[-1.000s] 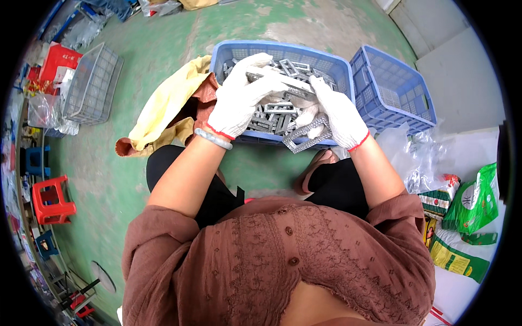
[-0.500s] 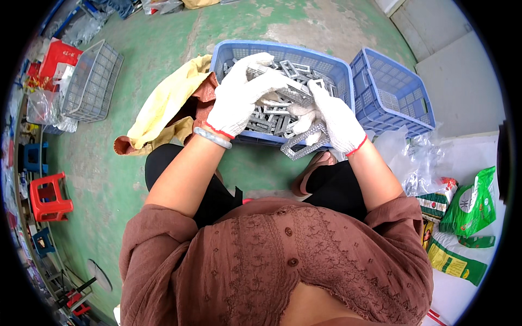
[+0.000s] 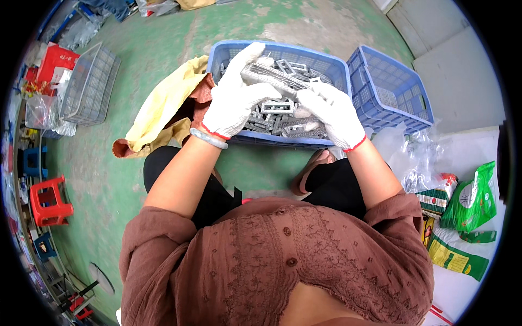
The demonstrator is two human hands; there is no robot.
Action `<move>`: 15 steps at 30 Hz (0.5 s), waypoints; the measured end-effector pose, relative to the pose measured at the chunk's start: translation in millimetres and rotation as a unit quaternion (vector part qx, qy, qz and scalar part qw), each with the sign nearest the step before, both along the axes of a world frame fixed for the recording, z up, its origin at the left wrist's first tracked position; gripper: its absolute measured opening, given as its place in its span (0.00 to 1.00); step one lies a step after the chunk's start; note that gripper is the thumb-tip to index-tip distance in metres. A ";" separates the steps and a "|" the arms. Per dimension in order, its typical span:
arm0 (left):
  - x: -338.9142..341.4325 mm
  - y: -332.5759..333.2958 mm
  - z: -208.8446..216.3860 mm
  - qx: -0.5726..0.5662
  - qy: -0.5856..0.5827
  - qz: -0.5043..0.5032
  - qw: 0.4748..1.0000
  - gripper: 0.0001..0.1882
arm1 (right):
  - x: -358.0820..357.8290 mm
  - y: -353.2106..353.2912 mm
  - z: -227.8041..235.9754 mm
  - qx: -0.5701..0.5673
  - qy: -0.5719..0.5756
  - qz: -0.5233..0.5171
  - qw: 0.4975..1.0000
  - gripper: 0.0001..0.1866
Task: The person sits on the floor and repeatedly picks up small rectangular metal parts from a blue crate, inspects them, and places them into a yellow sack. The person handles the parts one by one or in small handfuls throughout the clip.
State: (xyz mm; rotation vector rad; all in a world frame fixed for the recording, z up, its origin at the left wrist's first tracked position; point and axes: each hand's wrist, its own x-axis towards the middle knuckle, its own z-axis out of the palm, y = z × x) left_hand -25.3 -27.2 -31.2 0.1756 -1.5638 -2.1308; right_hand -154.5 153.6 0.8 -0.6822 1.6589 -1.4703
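Both my hands wear white knit gloves with red cuffs, over a blue slatted plastic basket. My left hand is closed around the left end of a stack of grey rectangular frames, its thumb below and fingers above. My right hand grips the stack's right end with its thumb and upper fingers. Another grey frame sits under the right hand's lower fingers, partly hidden by the glove. Many loose grey frames of the same sort fill the basket below.
A yellow woven sack with an orange-brown lining lies against the basket's left side. A second blue basket stands at the right, near clear plastic bags. A grey crate and red stool are at the left.
My right hand has shifted slightly, its fingers now folded over the stack's end. The frame hanging tilted from its lower fingers has swung up and lies flatter. My left thumb has moved down from the stack.
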 end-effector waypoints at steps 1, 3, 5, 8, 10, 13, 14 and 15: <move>-0.7 1.4 -1.3 0.031 0.017 -0.008 0.999 0.39 | -0.6 0.0 -3.0 -0.012 0.030 0.008 0.999 0.23; -2.3 2.1 -3.9 0.062 0.032 -0.014 0.997 0.42 | -2.7 -0.4 -11.6 -0.036 0.088 0.024 0.995 0.22; -3.4 0.9 -5.9 0.059 0.027 -0.010 0.998 0.43 | -0.2 -1.1 -10.9 -0.049 0.075 0.019 0.996 0.24; -2.2 6.1 -2.0 0.147 0.061 -0.039 0.987 0.42 | -6.8 -1.1 -14.7 -0.047 0.110 0.047 0.992 0.25; -6.5 6.6 -2.3 0.215 0.055 -0.027 0.975 0.37 | -9.4 -0.1 -20.6 -0.051 0.119 0.051 0.990 0.26; -10.1 -7.3 -15.7 0.326 0.090 -0.055 0.940 0.31 | -3.1 -4.6 -13.7 -0.056 0.006 -0.016 0.998 0.27; -8.2 -13.3 -22.0 0.364 0.108 -0.071 0.922 0.29 | -8.8 -4.7 -11.9 -0.051 0.002 -0.007 0.999 0.26; -8.9 -14.0 -17.9 0.364 0.071 -0.012 0.929 0.28 | -9.2 -6.6 -11.6 -0.062 -0.024 -0.045 0.997 0.24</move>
